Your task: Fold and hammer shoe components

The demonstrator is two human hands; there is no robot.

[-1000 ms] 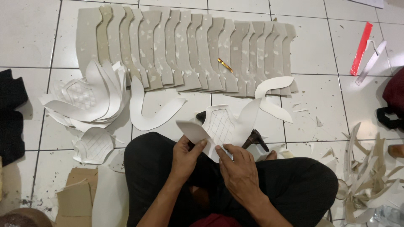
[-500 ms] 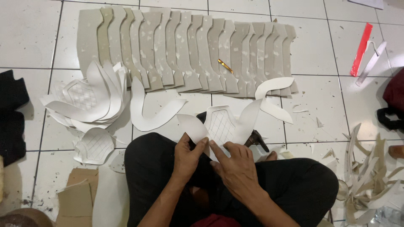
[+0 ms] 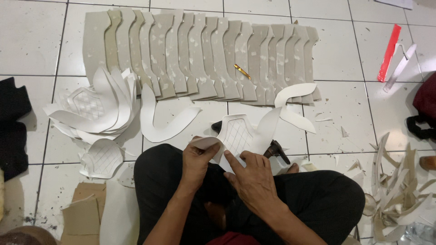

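Note:
I sit cross-legged on a white tiled floor. My left hand (image 3: 196, 159) pinches the folded left wing of a white cut shoe-upper piece (image 3: 240, 134) with diamond stitching. My right hand (image 3: 252, 176) presses its fingers flat on the same piece's lower middle. The piece rests over my lap and its right wing curls away over the floor. A dark-handled tool (image 3: 276, 150) lies just under the piece, beside my right hand.
A row of several overlapping beige shaped panels (image 3: 200, 56) lies ahead, with a small gold clip (image 3: 242, 71). A stack of white uppers (image 3: 93, 109) sits at left, a curved white strip (image 3: 161, 118) near it. Trimmed scraps (image 3: 399, 186) pile at right. A red ruler (image 3: 389, 53) lies far right.
My left hand has folded the piece's left wing over and inward. My right hand slid slightly up onto the piece. The piece shifted a little toward me.

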